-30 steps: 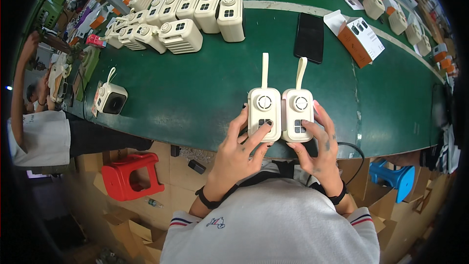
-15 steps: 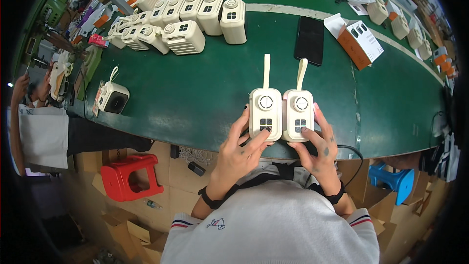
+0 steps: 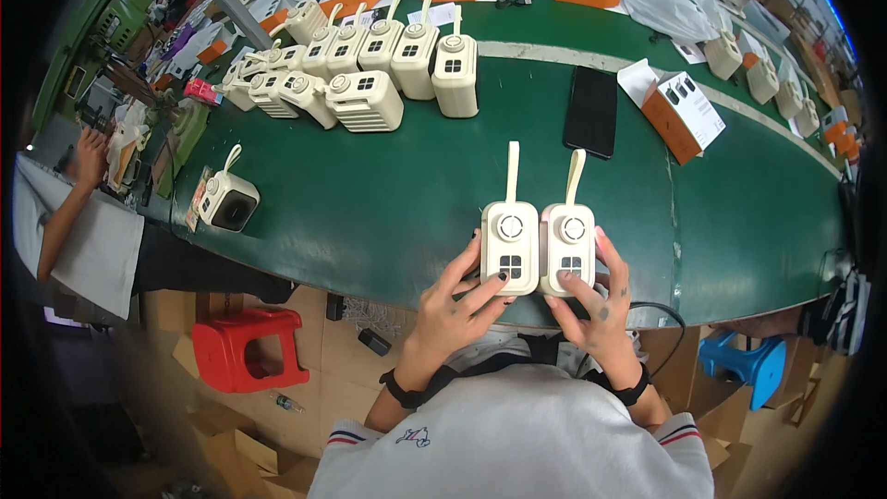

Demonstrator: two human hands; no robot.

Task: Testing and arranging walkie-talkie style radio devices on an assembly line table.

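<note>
Two cream box-shaped devices stand side by side near the table's front edge. Each has an upright strap loop, a round slotted knob and a square of dark buttons. My left hand (image 3: 455, 310) is closed round the side of the left device (image 3: 494, 245), its index fingertip on the lower buttons. My right hand (image 3: 599, 305) grips the right device (image 3: 556, 254) from its right side, with the index fingertip at the lower edge of its buttons. The palm-side contact of both hands is partly hidden.
A black phone (image 3: 591, 111) and an orange-white box (image 3: 682, 115) lie beyond. Several similar cream devices (image 3: 370, 100) cluster at the back left; a single one (image 3: 229, 201) sits on the left. A red stool (image 3: 212, 356) and a blue stool (image 3: 762, 351) stand below. Another person (image 3: 92, 222) is at left.
The whole view has shifted, so the table sits lower in the picture. My right index fingertip has moved left and down across the buttons. The person at left has moved an arm.
</note>
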